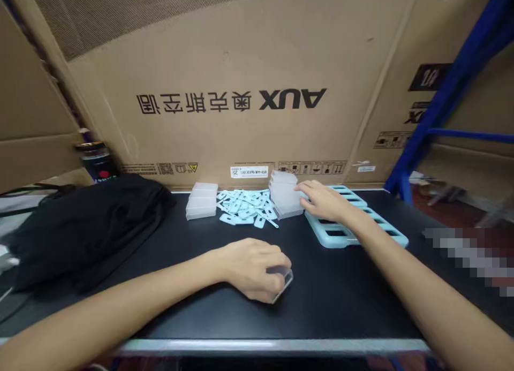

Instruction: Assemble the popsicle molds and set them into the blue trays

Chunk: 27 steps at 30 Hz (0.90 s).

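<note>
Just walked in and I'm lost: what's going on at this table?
A person works bare-handed at a black table. The left hand is closed over a small clear case near the front edge. The right hand touches a stack of clear cases farther back; whether it grips one is unclear. Pale blue parts lie piled left of that stack, blue trays to its right.

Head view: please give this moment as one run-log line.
left hand: grips clear case | right hand: on stack of clear cases | nearby: blue trays, blue pieces
</note>
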Each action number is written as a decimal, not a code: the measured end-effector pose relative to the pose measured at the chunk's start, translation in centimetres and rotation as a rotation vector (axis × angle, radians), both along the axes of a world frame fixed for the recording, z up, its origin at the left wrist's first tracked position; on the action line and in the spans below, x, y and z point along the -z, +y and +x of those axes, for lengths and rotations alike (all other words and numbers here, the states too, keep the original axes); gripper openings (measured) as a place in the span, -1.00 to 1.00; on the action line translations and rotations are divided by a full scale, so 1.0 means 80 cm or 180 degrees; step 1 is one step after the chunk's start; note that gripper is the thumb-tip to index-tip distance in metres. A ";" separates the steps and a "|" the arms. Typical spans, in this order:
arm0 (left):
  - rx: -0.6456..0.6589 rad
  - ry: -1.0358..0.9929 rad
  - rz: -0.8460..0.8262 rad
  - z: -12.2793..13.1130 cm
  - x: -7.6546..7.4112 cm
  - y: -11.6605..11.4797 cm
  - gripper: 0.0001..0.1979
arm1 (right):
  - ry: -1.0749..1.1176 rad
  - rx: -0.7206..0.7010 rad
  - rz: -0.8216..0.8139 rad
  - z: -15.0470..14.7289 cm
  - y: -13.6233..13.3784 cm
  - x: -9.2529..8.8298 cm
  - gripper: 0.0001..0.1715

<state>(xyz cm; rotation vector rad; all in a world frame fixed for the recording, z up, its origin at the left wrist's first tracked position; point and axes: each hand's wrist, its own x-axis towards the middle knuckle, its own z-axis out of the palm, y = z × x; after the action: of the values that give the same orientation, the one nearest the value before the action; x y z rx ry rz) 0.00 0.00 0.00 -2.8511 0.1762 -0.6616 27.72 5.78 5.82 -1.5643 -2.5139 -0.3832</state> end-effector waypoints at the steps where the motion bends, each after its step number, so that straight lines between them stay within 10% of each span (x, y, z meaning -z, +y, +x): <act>1: -0.0115 0.0117 -0.0111 0.002 -0.001 0.001 -0.86 | -0.0007 0.0010 -0.0020 0.000 0.000 0.001 -0.52; 11: -0.0930 0.0289 -0.1555 0.005 -0.006 0.012 -0.69 | 0.0096 0.0100 -0.0007 -0.009 -0.009 0.007 -0.50; 27: -0.1364 0.0369 -0.1550 0.001 -0.015 0.012 -0.58 | 0.0431 -0.0034 -0.0085 0.001 0.010 0.029 -0.22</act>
<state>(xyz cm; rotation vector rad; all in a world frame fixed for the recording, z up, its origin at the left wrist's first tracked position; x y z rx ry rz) 0.09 0.94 1.18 -3.2164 -0.6484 -0.4987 27.81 6.60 3.52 -1.5308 -2.4334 -0.2346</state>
